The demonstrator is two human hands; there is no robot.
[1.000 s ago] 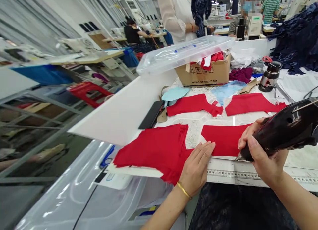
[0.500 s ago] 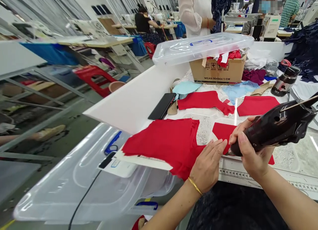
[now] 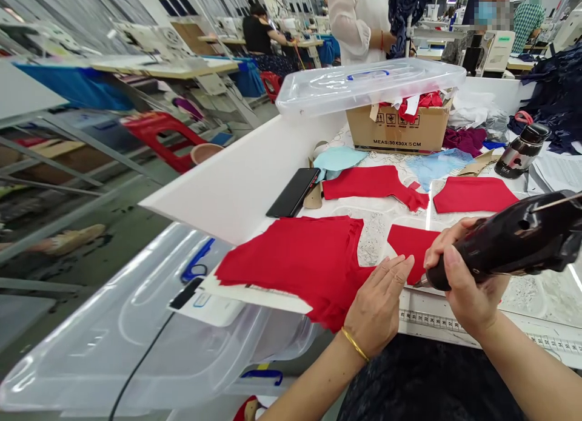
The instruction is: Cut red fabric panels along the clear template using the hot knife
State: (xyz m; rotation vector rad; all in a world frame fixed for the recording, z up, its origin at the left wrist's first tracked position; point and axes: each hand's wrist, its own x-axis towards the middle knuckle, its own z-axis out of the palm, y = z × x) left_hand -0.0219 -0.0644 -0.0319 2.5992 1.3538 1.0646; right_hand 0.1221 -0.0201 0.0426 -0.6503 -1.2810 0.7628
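Since the shot is pretty wide, quick rundown: rows of sewing machines (image 3: 498, 51) fill the back, and a co-worker in a white blouse (image 3: 357, 20) stands across the table (image 3: 534, 296). A big clear plastic bin (image 3: 136, 342) sits off the near left side of the table. At the far side there's a cardboard box (image 3: 395, 133) with a clear plastic lid (image 3: 370, 87) resting on top. Closer in are a black phone (image 3: 293, 192), a pale blue fabric piece (image 3: 436, 166) and two loose red pieces (image 3: 373, 184).

The main thing is the red knit panel (image 3: 295, 263), right in front of the person on a white paper pattern (image 3: 254, 296). Its long axis runs roughly left to right across the table, toward a red flap (image 3: 409, 245). Can't tell if the two are joined, since the hands block that spot.

The left hand (image 3: 377, 306) is open and flat on the panel, with a gold bangle (image 3: 354, 344) on the wrist. The right hand (image 3: 468, 281) is closed around a glossy black electric fabric cutter (image 3: 509, 245), nose aimed down and left. Its metal tip (image 3: 421, 281) sits at the flap's lower edge, just beside the left fingertips, so the right hand is nearer the flap.
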